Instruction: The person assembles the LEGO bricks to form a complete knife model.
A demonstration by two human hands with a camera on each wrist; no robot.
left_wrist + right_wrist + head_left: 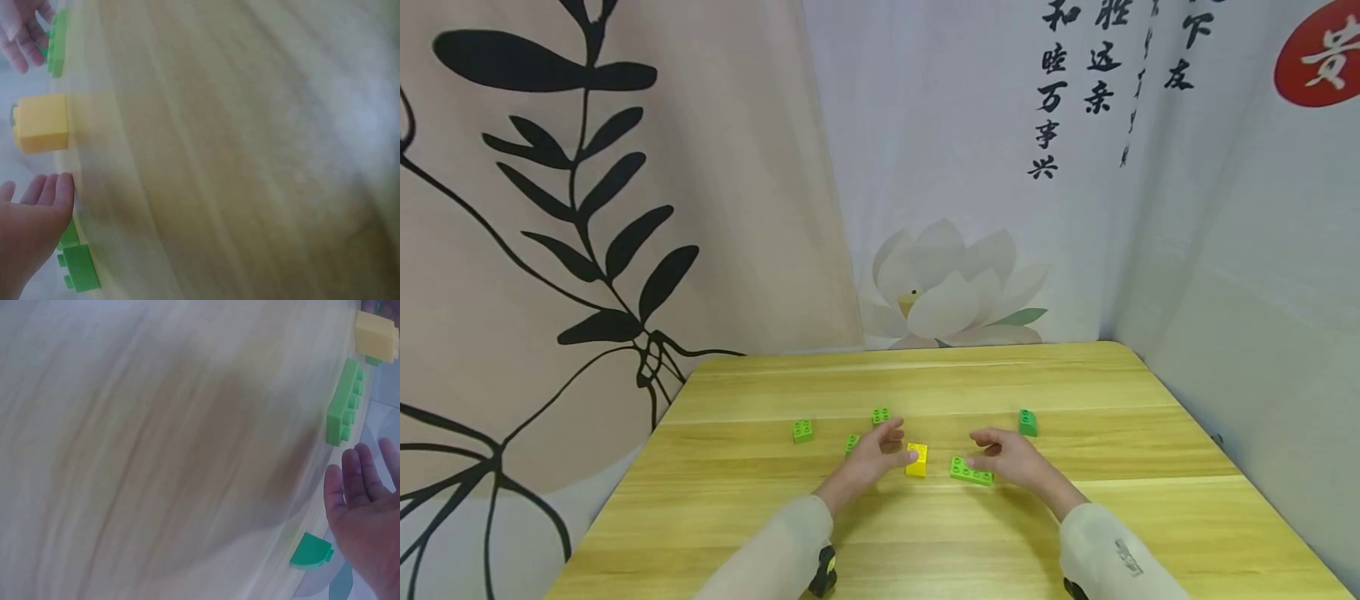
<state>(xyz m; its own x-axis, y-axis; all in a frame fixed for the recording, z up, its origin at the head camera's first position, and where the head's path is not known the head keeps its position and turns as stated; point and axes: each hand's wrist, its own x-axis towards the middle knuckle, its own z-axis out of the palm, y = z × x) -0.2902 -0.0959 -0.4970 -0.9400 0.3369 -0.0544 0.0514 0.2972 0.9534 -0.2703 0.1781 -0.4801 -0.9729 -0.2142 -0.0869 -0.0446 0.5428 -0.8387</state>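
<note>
My left hand (874, 454) hovers over the table with loosely bent fingers, nothing held. Just right of its thumb stands a yellow brick (916, 465), which the left wrist view shows as a gap away from the fingers. On the other side, my right hand (1017, 460) hangs above the right end of a long light green brick (970, 473). In the right wrist view its fingers (355, 481) are spread and clear of that brick. A darker green brick with a curved side (311, 551) lies beyond the right hand.
Small light green bricks lie near the left hand: one farther left (802, 431), one behind (881, 414), and one partly hidden by it (852, 443). The wooden table (925, 550) meets hanging printed cloth (760, 208) at its back and right edges.
</note>
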